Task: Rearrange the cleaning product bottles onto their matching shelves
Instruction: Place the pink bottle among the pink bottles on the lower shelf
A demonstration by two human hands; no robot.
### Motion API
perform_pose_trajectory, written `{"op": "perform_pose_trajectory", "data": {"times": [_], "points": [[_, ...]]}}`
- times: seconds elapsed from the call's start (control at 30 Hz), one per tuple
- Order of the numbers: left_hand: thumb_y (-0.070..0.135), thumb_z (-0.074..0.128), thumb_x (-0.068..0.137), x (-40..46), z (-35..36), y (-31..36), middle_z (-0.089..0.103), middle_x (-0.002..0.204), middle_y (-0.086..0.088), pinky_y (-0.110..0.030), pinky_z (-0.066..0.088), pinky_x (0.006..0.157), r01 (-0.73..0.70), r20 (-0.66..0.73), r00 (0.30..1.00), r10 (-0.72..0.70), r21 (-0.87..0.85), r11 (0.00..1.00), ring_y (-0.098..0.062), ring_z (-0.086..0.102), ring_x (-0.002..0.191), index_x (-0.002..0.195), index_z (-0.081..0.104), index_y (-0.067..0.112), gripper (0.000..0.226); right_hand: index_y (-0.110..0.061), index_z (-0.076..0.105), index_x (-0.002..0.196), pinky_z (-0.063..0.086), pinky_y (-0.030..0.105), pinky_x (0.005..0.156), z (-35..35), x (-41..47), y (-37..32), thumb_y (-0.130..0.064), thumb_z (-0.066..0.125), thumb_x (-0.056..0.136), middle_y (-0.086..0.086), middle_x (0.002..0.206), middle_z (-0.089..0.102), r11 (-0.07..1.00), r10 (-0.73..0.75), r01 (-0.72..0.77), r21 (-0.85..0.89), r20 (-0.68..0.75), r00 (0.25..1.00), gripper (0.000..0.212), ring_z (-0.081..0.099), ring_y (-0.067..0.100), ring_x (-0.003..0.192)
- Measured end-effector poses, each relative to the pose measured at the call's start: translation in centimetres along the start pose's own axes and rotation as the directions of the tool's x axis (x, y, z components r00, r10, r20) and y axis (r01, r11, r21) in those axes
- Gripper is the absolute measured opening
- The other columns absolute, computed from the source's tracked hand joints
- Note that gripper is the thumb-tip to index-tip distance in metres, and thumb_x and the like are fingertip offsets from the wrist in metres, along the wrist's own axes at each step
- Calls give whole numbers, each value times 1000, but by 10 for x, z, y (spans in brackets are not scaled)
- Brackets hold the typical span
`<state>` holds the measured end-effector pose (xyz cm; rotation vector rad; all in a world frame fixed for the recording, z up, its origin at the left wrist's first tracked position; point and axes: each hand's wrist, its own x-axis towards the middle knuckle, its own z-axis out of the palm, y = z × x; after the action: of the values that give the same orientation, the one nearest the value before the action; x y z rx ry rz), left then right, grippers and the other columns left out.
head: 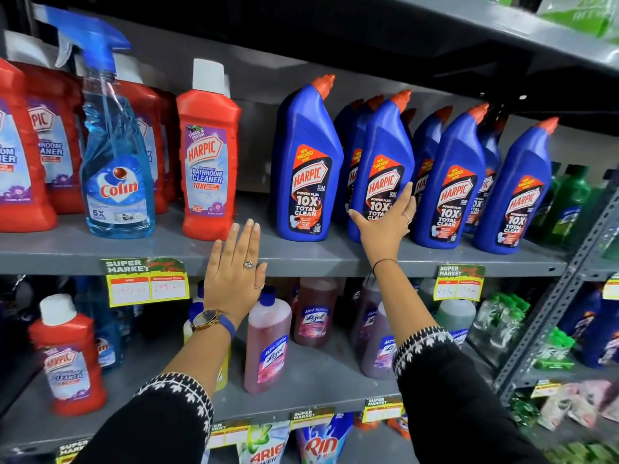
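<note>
On the upper grey shelf (301,261), a row of blue Harpic toilet cleaner bottles stands to the right. My right hand (385,226) wraps the lower front of the second blue Harpic bottle (385,142), thumb on its left side and fingers on its right. My left hand (234,272) is flat and empty, fingers apart, in front of the shelf edge between a red Harpic bathroom cleaner bottle (207,155) and the leftmost blue bottle (306,155). A blue Colin spray bottle (117,162) stands among the red Harpic bottles at the left.
The lower shelf (301,393) holds a lone red Harpic bottle (68,360), pink Lizol bottles (268,343) and more Colin sprays behind. Green bottles (569,199) stand at the far right. Price tags (145,283) hang on the shelf edges. Detergent packs (321,443) sit below.
</note>
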<state>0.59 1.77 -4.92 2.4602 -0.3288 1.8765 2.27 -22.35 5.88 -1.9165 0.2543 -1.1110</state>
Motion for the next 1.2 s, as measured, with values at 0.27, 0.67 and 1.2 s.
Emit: {"op": "perform_pose_trajectory", "data": {"times": [0.27, 0.67, 1.2], "points": [[33, 14, 103, -1, 3, 0, 1, 159, -4, -38, 1, 117, -16, -46, 999, 16, 17, 1000, -20, -4, 146, 152, 3, 11, 56, -28, 2, 151, -1, 50, 119, 10, -137, 19, -49, 72, 77, -11, 158, -6, 977, 24, -11, 211, -56, 998, 104, -6, 11, 147], [32, 13, 102, -1, 5, -1, 26, 150, -7, -37, -1, 117, -23, -58, 998, 24, 18, 1000, -19, -4, 145, 152, 1, 12, 55, -22, 15, 148, 29, 56, 112, 98, -212, 60, -46, 89, 50, 9, 155, 19, 977, 206, -207, -54, 514, 833, 126, 17, 28, 143], [31, 15, 102, -3, 7, -1, 27, 149, -6, -38, 0, 118, -35, -76, 996, 40, 64, 997, -20, -3, 146, 153, 4, 11, 56, -18, 37, 131, 43, 51, 92, 92, -200, 97, -40, 89, 49, 14, 132, 39, 945, 310, -275, -175, 228, 923, 99, 42, 37, 117]]}}
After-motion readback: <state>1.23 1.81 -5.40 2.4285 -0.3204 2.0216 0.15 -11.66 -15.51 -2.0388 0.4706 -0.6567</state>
